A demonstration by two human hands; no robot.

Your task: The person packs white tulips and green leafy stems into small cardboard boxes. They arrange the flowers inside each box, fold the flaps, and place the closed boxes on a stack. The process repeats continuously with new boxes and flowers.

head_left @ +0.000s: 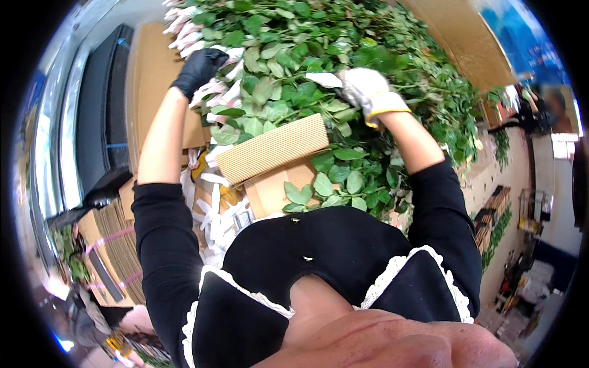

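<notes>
A thick bed of leafy rose stems [276, 67] spreads before me, their heads in white and pale pink sleeves [184, 30] along the left side. My left hand [201, 69], in a black glove, is at this row of heads with its fingers curled closed; what they grip is hidden. Over the leaves, my right hand [371, 93] wears a white glove with a yellow cuff and is slightly blurred. From its closed fingers a pointed white sleeve [324, 80] sticks out to the left. Whether a bud is inside it, I cannot tell.
A ribbed cardboard piece [276, 149] lies in front of the stems, near several loose white sleeves [211, 205]. Cardboard sheets [150, 92] stand at the left, with strapped flat cardboard [116, 251] below. A cardboard wall [460, 43] rises at the far right. Another person [531, 116] is farther off.
</notes>
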